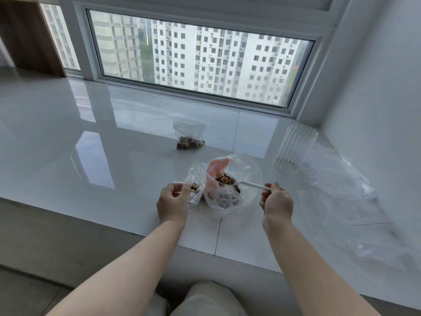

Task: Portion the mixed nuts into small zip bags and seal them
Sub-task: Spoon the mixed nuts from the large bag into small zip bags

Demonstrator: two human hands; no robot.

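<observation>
counter (68,137): glossy, smooth white stone-like slabs;
zip bags (191,135): thin clear plastic, crinkled;
spoon (250,184): white plastic;
cup (295,151): clear, ribbed

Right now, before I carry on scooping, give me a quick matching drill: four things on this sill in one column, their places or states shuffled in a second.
Things:
1. spoon
2. small zip bag
3. filled bag
4. glass

Places or states:
A. stands empty at far right
B. lies alone near the window
C. gripped by the left hand
D. loaded with nuts, in the right hand

Pairs: 1-D, 2-C, 3-B, 4-A
</observation>
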